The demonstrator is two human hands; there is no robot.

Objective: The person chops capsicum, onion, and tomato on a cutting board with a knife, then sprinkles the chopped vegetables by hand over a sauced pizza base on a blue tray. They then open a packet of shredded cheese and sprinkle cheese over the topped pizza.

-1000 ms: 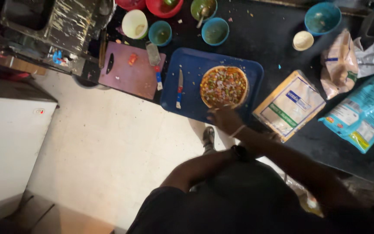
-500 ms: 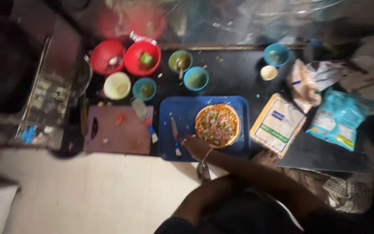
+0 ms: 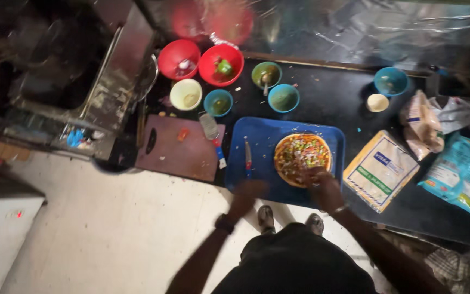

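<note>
- The black counter (image 3: 333, 109) runs beyond both hands and carries all the items listed below.
- The blue tray (image 3: 257, 141) lies directly under the fingertips of both hands, at the counter's near edge.
- The dark red cutting board (image 3: 183, 155) lies to the left of the left hand, touching the tray's left side.
- The flat yellow and white packet (image 3: 379, 170) lies just right of the right hand; a light blue bag (image 3: 461, 174) lies further right.
- The pizza (image 3: 300, 155) sits on the right half of the tray. Its base is already covered with mixed toppings, so topping appears largely done; it appears unbaked.
- The right hand (image 3: 322, 185) rests on the pizza's near edge, fingers spread down onto the toppings, gripping nothing visible.
- The left hand (image 3: 248, 193) hovers at the tray's near edge; motion blur hides the fingers, so their state cannot be told.
- Bowls (image 3: 284, 98) stand beyond the fingertips, some with contents left.
- A small knife (image 3: 248, 159) lies on the tray, just beyond the left hand.
</note>
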